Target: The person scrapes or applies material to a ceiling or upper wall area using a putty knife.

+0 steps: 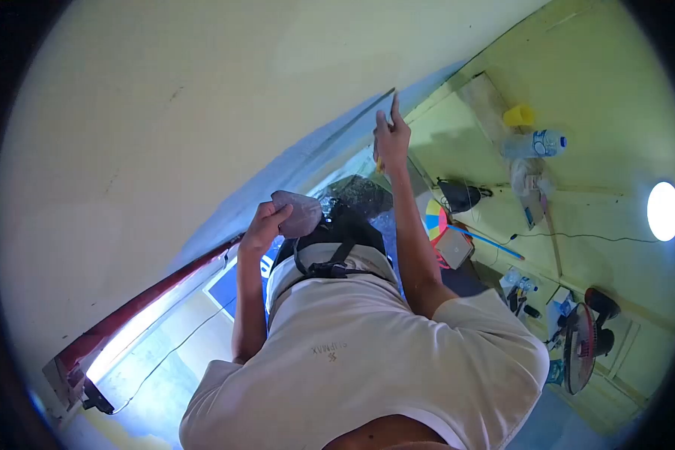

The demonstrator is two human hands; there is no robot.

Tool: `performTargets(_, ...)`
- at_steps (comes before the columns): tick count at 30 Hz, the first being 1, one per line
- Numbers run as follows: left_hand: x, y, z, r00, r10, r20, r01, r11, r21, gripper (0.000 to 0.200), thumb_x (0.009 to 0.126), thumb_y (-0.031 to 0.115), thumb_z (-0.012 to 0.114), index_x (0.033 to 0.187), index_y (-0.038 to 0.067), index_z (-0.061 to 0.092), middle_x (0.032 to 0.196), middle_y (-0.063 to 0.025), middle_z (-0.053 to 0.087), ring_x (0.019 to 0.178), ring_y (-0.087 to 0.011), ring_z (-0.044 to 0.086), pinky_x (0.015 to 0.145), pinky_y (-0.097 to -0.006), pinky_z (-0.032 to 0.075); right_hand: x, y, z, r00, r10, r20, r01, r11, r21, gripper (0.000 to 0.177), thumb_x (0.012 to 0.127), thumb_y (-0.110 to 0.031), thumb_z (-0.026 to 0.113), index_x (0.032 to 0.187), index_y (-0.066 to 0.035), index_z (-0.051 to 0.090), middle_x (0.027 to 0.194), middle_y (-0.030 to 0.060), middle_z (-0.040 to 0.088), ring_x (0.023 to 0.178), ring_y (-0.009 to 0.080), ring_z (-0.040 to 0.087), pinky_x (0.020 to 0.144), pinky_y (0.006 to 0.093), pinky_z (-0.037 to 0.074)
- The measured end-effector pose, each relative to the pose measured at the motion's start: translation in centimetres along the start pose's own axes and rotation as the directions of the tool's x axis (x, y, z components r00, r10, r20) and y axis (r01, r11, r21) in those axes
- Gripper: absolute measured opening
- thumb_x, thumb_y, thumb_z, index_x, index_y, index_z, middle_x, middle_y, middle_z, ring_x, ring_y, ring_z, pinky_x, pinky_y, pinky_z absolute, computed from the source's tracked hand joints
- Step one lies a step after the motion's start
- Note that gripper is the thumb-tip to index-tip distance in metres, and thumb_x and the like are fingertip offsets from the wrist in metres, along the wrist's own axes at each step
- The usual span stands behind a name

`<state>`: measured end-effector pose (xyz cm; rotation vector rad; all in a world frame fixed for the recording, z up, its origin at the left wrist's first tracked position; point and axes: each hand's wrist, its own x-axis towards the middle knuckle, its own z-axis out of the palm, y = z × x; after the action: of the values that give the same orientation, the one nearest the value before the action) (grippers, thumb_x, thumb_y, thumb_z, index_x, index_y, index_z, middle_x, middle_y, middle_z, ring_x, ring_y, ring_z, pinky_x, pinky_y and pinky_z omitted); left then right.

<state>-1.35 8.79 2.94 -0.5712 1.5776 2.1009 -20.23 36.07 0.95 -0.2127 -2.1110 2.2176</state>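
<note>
A flat grey plate (300, 214) with rounded corners, which looks like a filler spreader, is pinched between the thumb and fingers of my left hand (262, 227) in front of my waist. Higher up, my right hand (391, 140) is raised against the edge of the pale wall panel (202, 97). Its index finger stretches up to the end of a dark line (367, 109) on a blue-grey strip. The other fingers are curled in, and a small yellow end (380, 165) sticks out below them; the rest of that thing is hidden.
On the right, a ledge carries a yellow cup (519, 115) and a plastic bottle (536, 144). A black bag (459, 195) hangs below it. A fan (580, 349) stands farther down, and a bright lamp (662, 211) shines at the far right. A dark red beam (150, 289) runs along the left.
</note>
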Motion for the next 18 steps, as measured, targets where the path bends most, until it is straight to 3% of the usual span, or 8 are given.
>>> performTargets(2,0.1,-1.0,-0.5,1.0,-0.015,0.027,0.015,1.0,0.005,0.024,0.101,0.02,0.066,0.11,-0.003,0.069,0.099,-0.0086,0.073,0.086,-0.0169,0.072,0.072,-0.0352,0.06,-0.5,0.5,-0.4,1.0,0.016,0.005,-0.017,0.999,0.043,0.065,0.103,-0.016,0.06,0.161,-0.014,0.031,0.057,-0.0032,0.049,0.037,0.0057,0.04,0.034,0.0265,0.033)
performTargets(5,1.3,-2.9,-1.9,0.998,-0.002,0.064,0.001,1.0,0.005,0.025,0.101,0.02,0.066,0.111,-0.003,0.068,0.099,-0.0085,0.073,0.088,-0.0174,0.072,0.073,-0.0356,0.06,-2.9,1.2,0.7,0.997,0.036,0.075,-0.03,0.997,-0.073,0.067,0.103,-0.015,0.06,0.162,-0.014,0.028,0.058,-0.003,0.049,0.037,0.0057,0.039,0.034,0.0267,0.033)
performTargets(6,0.2,-0.9,-0.2,1.0,-0.021,-0.006,0.021,1.0,-0.022,0.025,0.1,0.019,0.067,0.11,-0.004,0.068,0.099,-0.0084,0.072,0.09,-0.0178,0.072,0.075,-0.0356,0.061,-3.6,-1.8,1.2,0.983,0.172,0.07,-0.174,0.985,0.022,0.067,0.103,-0.016,0.06,0.162,-0.014,0.028,0.059,-0.0028,0.05,0.038,0.0054,0.038,0.034,0.0266,0.034)
performTargets(9,0.5,-1.0,-0.4,0.999,-0.004,0.04,0.006,0.999,-0.05,0.025,0.1,0.02,0.067,0.108,-0.003,0.068,0.1,-0.0083,0.072,0.09,-0.0179,0.072,0.076,-0.0356,0.061,-0.4,-0.2,0.7,0.999,0.028,-0.031,-0.027,0.999,0.035,0.066,0.103,-0.018,0.062,0.161,-0.015,0.03,0.061,-0.0026,0.052,0.039,0.0053,0.04,0.034,0.0268,0.034)
performTargets(13,0.5,-1.1,-0.7,0.998,-0.016,0.056,0.018,0.999,-0.029,0.023,0.1,0.02,0.067,0.107,-0.002,0.069,0.098,-0.0075,0.072,0.089,-0.0173,0.071,0.076,-0.0348,0.06,-3.9,-1.1,0.9,0.988,0.12,0.096,-0.115,0.992,-0.059,0.069,0.103,-0.019,0.063,0.162,-0.015,0.028,0.063,-0.0021,0.053,0.04,0.0051,0.041,0.035,0.0267,0.034)
performTargets(14,0.8,-1.5,-1.0,0.999,-0.003,0.038,0.003,1.0,0.001,0.022,0.1,0.02,0.067,0.106,-0.001,0.069,0.098,-0.0074,0.072,0.088,-0.0173,0.071,0.075,-0.0351,0.06,-3.7,-1.7,0.7,0.983,0.161,0.09,-0.158,0.987,-0.041,0.068,0.102,-0.014,0.062,0.162,-0.012,0.029,0.06,-0.0035,0.047,0.045,0.0043,0.038,0.042,0.025,0.034)
performTargets(17,0.7,-1.2,-0.8,0.997,-0.018,0.076,0.021,0.999,-0.044,0.022,0.1,0.019,0.067,0.108,-0.001,0.069,0.098,-0.0073,0.072,0.088,-0.0176,0.072,0.076,-0.0353,0.06,0.9,-0.1,-0.5,0.992,0.08,-0.093,-0.081,0.997,-0.001,0.065,0.101,-0.014,0.063,0.16,-0.011,0.035,0.067,-0.0017,0.055,0.047,0.005,0.039,0.042,0.0262,0.037)
performTargets(18,0.3,-0.6,-0.4,0.998,-0.028,0.061,0.028,1.0,0.0,0.022,0.1,0.02,0.067,0.107,-0.001,0.069,0.098,-0.0073,0.072,0.088,-0.0175,0.072,0.076,-0.0347,0.06,0.4,-0.7,-0.7,0.99,0.124,-0.062,-0.12,0.991,0.066,0.065,0.101,-0.014,0.063,0.159,-0.009,0.034,0.072,-0.0007,0.059,0.048,0.0051,0.04,0.043,0.0252,0.037)
